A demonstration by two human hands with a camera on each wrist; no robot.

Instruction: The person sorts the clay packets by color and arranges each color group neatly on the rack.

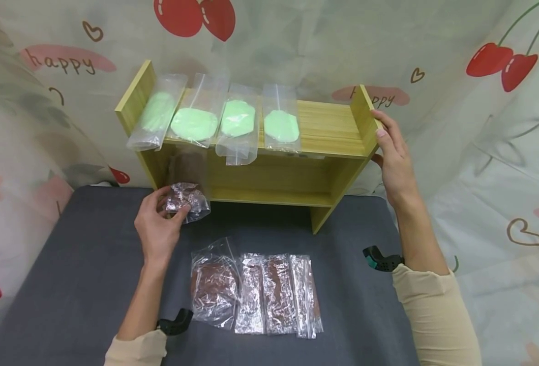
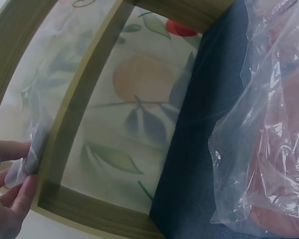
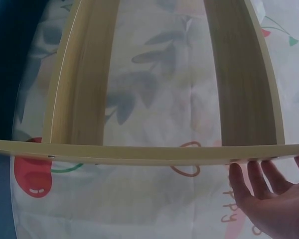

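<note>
A small two-tier shelf point(image 1: 329, 124), made of yellowish, wood-grained boards, stands upright at twelve o'clock. Its end panels rise above the top board, the right one also reaching below the lower board, and the wrist views show an open back. A clear plastic packet point(image 1: 192, 195) is held up at nine o'clock, before the shelf's lower tier at its eight o'clock corner. The packet's near end is crinkled, shiny and dark; its far end looks see-through and brownish.

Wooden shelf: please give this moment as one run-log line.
left grip: pinches clear bag near lower tier | right grip: touches right side panel | top tier: four bagged green pieces
</note>
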